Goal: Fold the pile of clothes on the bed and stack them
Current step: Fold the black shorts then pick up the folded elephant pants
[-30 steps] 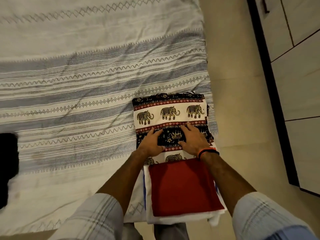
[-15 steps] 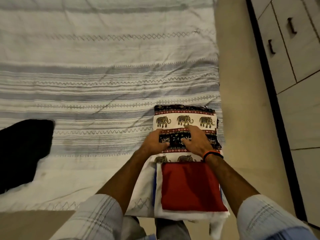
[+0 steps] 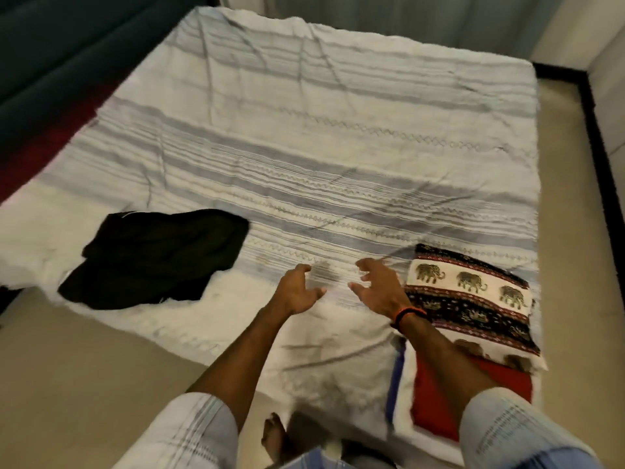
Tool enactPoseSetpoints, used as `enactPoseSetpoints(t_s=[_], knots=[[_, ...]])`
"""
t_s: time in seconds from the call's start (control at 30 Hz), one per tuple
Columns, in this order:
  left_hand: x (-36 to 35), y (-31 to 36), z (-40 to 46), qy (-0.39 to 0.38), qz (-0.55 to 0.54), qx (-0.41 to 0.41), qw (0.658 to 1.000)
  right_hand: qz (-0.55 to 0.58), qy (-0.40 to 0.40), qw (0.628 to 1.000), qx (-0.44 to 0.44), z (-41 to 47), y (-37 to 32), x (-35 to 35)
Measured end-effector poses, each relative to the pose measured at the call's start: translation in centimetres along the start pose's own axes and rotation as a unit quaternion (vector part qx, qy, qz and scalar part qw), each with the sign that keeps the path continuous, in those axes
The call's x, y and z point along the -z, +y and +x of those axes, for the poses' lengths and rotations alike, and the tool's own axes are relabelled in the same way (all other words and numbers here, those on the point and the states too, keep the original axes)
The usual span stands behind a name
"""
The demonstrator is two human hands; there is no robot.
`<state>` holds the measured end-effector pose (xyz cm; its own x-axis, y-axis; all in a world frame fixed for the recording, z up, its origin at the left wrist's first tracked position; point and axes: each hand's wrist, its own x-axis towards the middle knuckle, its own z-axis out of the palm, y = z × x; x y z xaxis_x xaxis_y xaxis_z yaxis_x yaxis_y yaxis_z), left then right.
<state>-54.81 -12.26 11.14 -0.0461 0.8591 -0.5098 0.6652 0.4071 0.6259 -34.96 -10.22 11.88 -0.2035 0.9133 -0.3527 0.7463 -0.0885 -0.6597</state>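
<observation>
Clothes are in two spots on the bed. A folded elephant cloth lies at the near right corner. Its near end rests on a folded red cloth. The red cloth sits on something white, with a blue edge showing on its left side. A black cloth lies in a loose heap at the near left, well apart from the folded ones.

Both hands reach out over the bed between the black cloth and the folded clothes. The left hand has its fingers loosely curled and apart, and it holds nothing. The right hand is just left of the elephant cloth, with fingers spread and bent, and it holds nothing too. An orange and black band is around the right wrist. Both arms have pale striped sleeves pushed up.

The bed has a white sheet with grey stripes and zigzag lines, and it is wrinkled. A tan floor runs along the near side and the right side. A bare foot stands on it by the bed. A dark wall is at the far left. A black strip runs along the floor on the right.
</observation>
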Motion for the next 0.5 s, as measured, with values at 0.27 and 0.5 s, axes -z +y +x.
enactPoseSetpoints(t_s=[0.27, 0.5], knots=[[11.3, -12.0, -3.9, 0.09, -0.062, 0.069, 0.992, -0.038, -0.052, 0.995, 0.077, 2.4, -12.8, -10.3], [17.4, -18.9, -3.9, 0.132, -0.129, 0.145, 0.972, -0.061, -0.117, 0.986, 0.104, 6.7, -19.4, -16.7]])
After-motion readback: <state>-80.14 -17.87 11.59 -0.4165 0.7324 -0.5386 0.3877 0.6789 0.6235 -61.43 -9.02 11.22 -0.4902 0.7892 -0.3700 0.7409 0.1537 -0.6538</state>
